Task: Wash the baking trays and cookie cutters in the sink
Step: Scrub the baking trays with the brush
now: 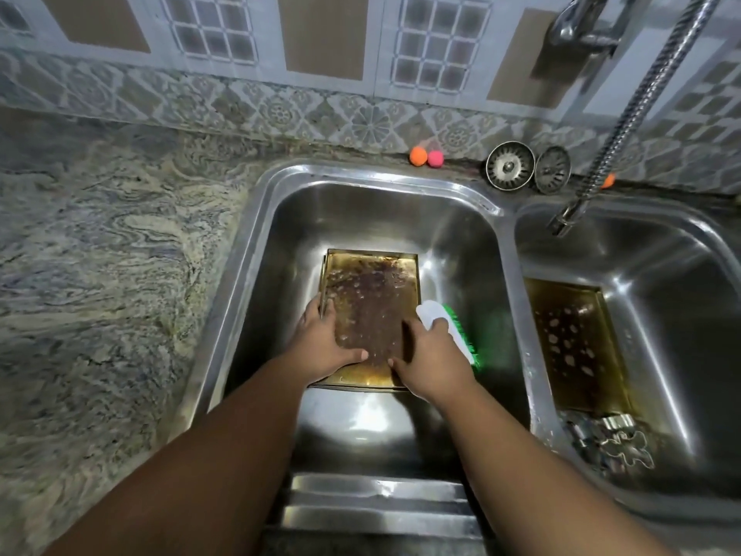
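Left hand grips the left edge of the left tray, thumb on its face; right hand is closed round the brush at the tray's right edge.

Left tray lies flat in the left basin of the sink. Its face is wet and beaded, with brown crust all over, so scrubbing is judged barely begun. Right tray sits in the right basin along its left wall, brown and spotted, apparently untouched. Cutters are heaped at that basin's near end, also judged unwashed. No water shows at the hose. Count: trays 2; brush 1; cutters several, overlapped, number cannot be told; strainers 2, on the back rim; small balls 3 (2 orange, 1 pink), one orange partly behind the hose.
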